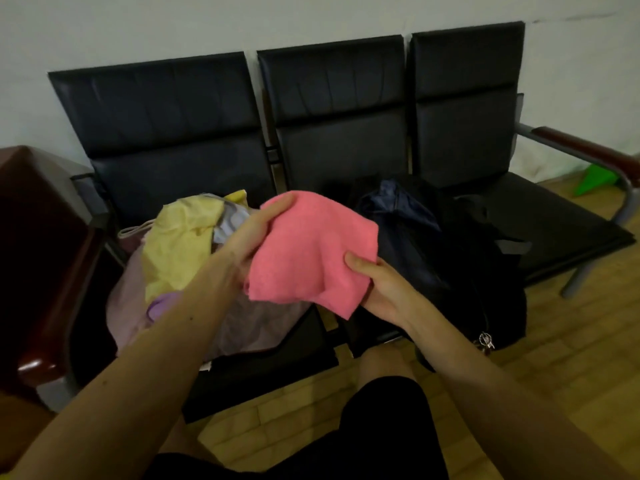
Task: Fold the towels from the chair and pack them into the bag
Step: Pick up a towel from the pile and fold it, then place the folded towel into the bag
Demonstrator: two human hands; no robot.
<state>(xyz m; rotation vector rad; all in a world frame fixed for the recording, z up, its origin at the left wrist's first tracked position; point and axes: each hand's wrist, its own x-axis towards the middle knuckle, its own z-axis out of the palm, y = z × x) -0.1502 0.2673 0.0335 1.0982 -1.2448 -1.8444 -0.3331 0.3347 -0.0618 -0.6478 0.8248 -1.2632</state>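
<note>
Dim, soft indoor light, slight blur, wide-angle bending toward the edges.

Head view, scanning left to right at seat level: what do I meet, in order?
left armrest → yellow towel on the pile → left hand → pink towel held by both hands → right hand → black bag → green object on the floor.
</note>
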